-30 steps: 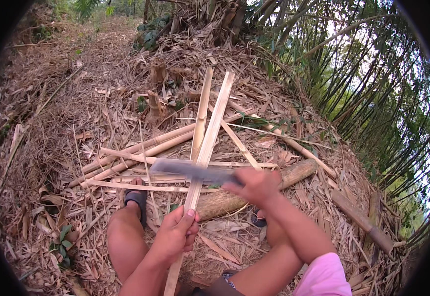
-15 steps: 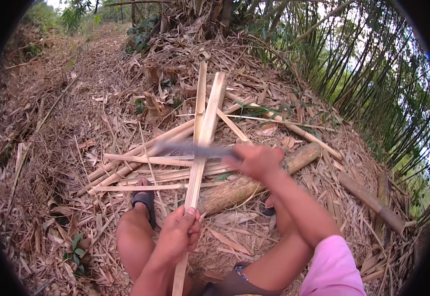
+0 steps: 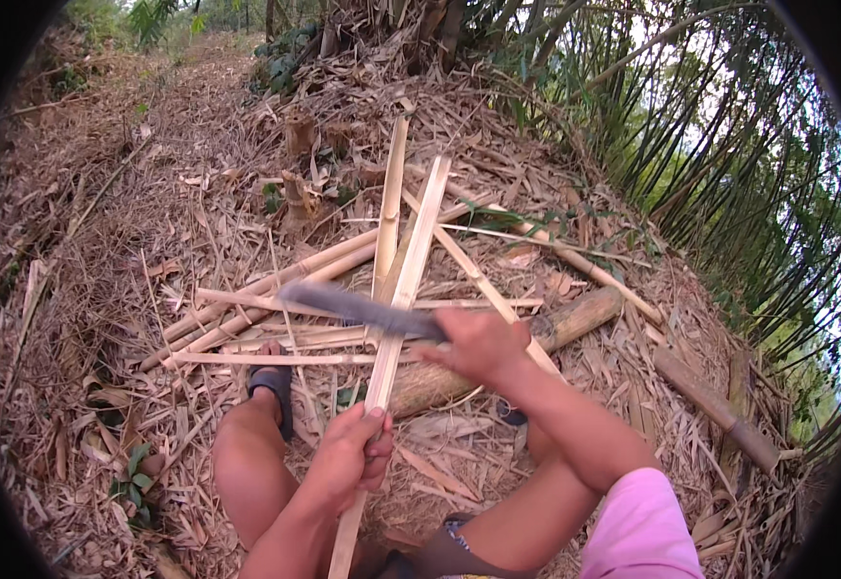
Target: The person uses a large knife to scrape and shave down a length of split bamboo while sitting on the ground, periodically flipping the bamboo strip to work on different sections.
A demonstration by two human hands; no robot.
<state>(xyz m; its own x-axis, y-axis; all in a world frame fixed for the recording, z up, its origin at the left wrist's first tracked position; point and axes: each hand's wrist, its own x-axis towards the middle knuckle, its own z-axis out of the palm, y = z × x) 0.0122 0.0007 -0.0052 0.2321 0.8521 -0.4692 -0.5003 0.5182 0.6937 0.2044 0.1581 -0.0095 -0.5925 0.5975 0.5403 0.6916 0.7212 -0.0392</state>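
My left hand is closed round the lower part of a long pale split bamboo strip, which slants up and away from me, its near end passing below my wrist. In my right hand is the handle of a machete. The dark blade, smeared by motion, lies across the strip and points left. Whether its edge touches the strip I cannot tell. Behind the strip stands another split bamboo piece, hollow side showing. A thick bamboo log lies on the ground under the strip, between my feet.
Several bamboo poles and split strips lie crossed ahead of me. A short dark bamboo piece lies at right. Cut stumps stand farther off. Dry leaves cover the slope, with a bamboo thicket at right.
The machete has shifted slightly left and down with my right hand, its blade tilting more. The held strip's far end has moved a little right and down. My left hand keeps its grip.
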